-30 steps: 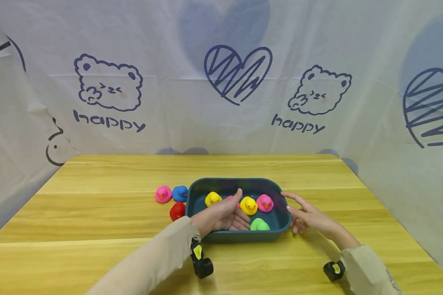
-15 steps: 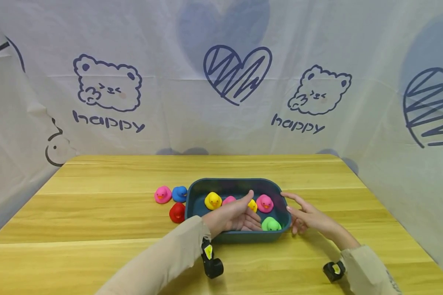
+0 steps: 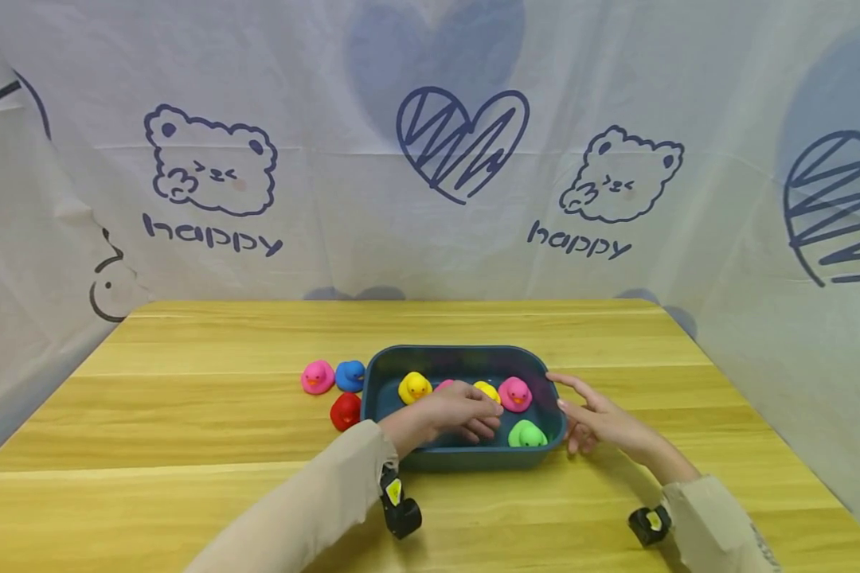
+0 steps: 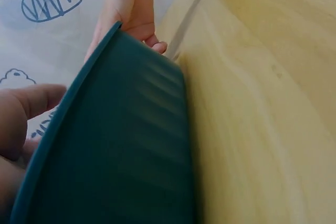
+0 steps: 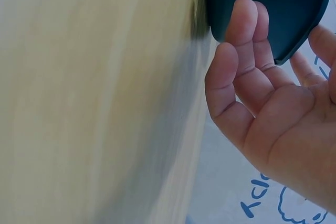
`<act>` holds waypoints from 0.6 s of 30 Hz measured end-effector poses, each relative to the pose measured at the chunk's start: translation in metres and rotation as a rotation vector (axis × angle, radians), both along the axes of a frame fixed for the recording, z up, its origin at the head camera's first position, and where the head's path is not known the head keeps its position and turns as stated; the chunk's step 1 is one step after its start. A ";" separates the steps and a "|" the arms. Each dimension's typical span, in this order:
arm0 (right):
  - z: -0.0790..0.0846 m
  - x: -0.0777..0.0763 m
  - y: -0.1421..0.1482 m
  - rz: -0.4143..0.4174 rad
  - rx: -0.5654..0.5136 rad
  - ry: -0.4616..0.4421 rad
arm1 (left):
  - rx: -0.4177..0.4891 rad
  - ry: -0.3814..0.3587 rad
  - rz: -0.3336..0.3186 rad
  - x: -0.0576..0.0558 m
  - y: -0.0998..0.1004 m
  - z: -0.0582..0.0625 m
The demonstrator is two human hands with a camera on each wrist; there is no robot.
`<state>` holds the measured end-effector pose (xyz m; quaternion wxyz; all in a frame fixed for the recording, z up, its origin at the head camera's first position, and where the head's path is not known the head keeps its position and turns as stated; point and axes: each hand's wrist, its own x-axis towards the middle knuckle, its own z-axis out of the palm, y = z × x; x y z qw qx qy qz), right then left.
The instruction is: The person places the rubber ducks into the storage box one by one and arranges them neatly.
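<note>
In the head view a dark teal plastic bin (image 3: 466,460) stands on the wooden table. My left hand (image 3: 444,414) reaches over its front wall, back of the hand up and fingers loosely bent, with nothing seen in them. Right of those fingers sits a green rubber duck (image 3: 527,434). Behind the hand are a yellow duck (image 3: 415,387), a pink duck (image 3: 515,394), a second yellow duck (image 3: 487,391) and another pink duck (image 3: 443,384), the last two partly covered. At the bin's right end, my right hand (image 3: 605,426) touches the rim with loosely bent fingers; the right wrist view shows its palm (image 5: 294,124).
Outside the bin on the left are a pink duck (image 3: 318,377), a blue duck (image 3: 350,376) and a red duck (image 3: 345,412). A printed white cloth (image 3: 344,223) hangs behind the wooden table (image 3: 186,414). Each wrist wears a small black camera (image 3: 401,513).
The green duck shifted right inside the bin beside my left hand. That hand then turned from palm showing to back up and drew slightly left. My right hand stayed put.
</note>
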<state>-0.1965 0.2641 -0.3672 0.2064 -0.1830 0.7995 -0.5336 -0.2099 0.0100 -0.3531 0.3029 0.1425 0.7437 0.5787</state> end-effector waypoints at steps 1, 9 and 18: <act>0.000 0.000 0.000 -0.002 0.001 0.000 | -0.008 0.034 -0.015 0.000 -0.001 0.001; -0.002 -0.002 0.001 -0.017 0.018 -0.015 | -0.138 0.388 -0.099 0.004 -0.008 0.005; -0.004 -0.003 0.002 -0.016 0.014 -0.019 | -0.121 0.680 -0.062 0.010 -0.019 0.008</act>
